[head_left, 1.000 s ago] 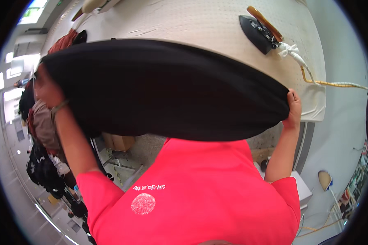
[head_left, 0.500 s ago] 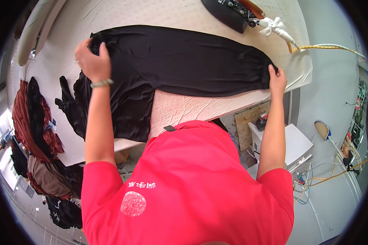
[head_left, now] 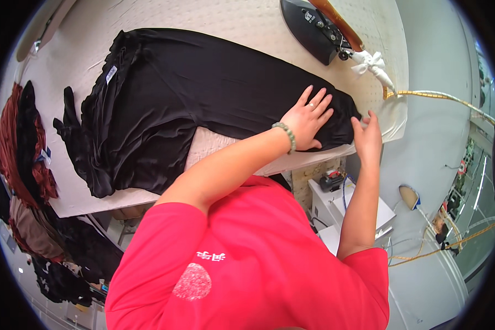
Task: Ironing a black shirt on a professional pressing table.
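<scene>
Black, silky trousers [head_left: 225, 82] lie on the padded pressing table [head_left: 82, 201]. Their gathered waistband is at the left, showing a small white label [head_left: 111, 75]. One leg stretches to the right, and the rest lies crumpled toward the near left edge. My left hand [head_left: 307, 121], with a ring and a bead bracelet, rests flat on that leg close to its hem, fingers spread. Just beyond the hem is my right hand [head_left: 368, 137], thumb and forefinger apart beside the cloth edge; its other fingers are partly hidden.
A dark iron [head_left: 313, 33] with a brown handle and a cloth-wrapped hose joint [head_left: 371, 65] sits at the far right. Its yellow hose runs off rightward. Reddish-brown and black garments [head_left: 25, 137] hang at the left. A white cabinet [head_left: 341, 209] stands below the table's right side.
My left hand has left the waistband and crossed right to lie on the leg near the hem. My right hand has loosened its pinch on the hem. The view has shifted slightly.
</scene>
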A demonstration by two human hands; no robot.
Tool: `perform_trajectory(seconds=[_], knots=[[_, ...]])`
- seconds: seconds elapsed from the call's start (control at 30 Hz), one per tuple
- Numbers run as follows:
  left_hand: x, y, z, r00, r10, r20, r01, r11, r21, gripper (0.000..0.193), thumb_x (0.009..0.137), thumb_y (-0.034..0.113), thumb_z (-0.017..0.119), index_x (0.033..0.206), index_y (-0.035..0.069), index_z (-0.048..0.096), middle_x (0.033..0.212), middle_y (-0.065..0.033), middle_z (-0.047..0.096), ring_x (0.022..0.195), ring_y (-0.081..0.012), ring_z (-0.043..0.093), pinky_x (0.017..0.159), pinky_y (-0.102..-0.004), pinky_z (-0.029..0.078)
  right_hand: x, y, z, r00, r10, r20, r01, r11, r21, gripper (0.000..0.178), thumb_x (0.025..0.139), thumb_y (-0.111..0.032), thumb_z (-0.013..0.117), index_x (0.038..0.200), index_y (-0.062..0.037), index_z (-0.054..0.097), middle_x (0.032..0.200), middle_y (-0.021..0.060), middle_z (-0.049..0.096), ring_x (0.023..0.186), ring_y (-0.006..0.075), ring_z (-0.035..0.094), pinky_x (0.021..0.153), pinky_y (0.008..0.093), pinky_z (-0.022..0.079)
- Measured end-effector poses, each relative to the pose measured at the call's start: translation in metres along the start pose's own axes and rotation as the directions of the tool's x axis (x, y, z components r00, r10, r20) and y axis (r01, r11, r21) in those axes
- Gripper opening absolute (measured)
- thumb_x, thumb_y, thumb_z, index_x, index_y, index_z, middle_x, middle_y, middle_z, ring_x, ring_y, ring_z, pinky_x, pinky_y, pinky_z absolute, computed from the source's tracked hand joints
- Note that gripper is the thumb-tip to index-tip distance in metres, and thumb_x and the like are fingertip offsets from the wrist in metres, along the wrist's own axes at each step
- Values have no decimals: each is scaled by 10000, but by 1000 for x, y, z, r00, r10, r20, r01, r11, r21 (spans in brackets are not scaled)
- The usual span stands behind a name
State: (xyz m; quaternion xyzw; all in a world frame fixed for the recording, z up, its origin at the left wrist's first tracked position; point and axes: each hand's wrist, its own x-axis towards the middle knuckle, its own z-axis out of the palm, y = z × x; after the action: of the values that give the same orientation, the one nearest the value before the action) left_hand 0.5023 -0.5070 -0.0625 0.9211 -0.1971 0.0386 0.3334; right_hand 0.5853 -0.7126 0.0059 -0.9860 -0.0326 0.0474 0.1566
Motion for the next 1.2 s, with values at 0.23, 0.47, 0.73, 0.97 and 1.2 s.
perform_trajectory(seconds=[0.23, 0.47, 0.73, 0.97, 1.2], knots=[[-170, 4, -80, 649, -744, -156, 618, 636, -462, 222, 855, 104, 762, 1060, 34, 712, 1001, -129, 693, 882, -258, 693, 792, -350, 560, 85, -117, 18, 622, -711, -327, 716, 686, -131, 460, 935, -261, 704, 1334, -61, 594, 1286, 152, 646, 1134, 343, 642, 918, 441, 521], [-264, 43, -107, 527, -567, -633, 803, 576, 152, 261, 864, 62, 706, 1124, 45, 693, 1009, -115, 676, 865, -261, 685, 812, -335, 550, 146, -153, 46, 747, -662, -62, 582, 695, -421, 428, 934, -360, 691, 1221, -49, 631, 1081, 140, 699, 1011, 368, 665, 861, 465, 533], [-307, 35, -87, 539, -691, -482, 837, 503, 216, 148, 823, 119, 707, 954, 78, 649, 848, -68, 632, 815, -267, 672, 748, -364, 539, 97, -164, -2, 807, -478, 346, 411, 876, 253, 344, 936, -380, 735, 956, -49, 642, 633, 18, 576, 446, 103, 473, 438, 310, 392], [-315, 44, -116, 587, -647, -486, 727, 686, -35, 102, 837, 91, 714, 911, 74, 644, 833, -90, 647, 771, -282, 663, 699, -385, 529, 3, -145, 28, 711, -564, 420, 570, 812, 125, 329, 938, -269, 739, 1148, -23, 678, 811, 134, 688, 745, 223, 678, 691, 364, 522], [-403, -26, -181, 354, -830, -431, 915, 402, -23, 139, 865, 179, 757, 939, 77, 698, 846, -81, 694, 743, -236, 676, 656, -338, 523, -28, -266, 52, 647, -642, 411, 668, 738, 102, 343, 926, -285, 737, 1151, -34, 675, 885, 212, 714, 825, 394, 698, 744, 432, 537]])
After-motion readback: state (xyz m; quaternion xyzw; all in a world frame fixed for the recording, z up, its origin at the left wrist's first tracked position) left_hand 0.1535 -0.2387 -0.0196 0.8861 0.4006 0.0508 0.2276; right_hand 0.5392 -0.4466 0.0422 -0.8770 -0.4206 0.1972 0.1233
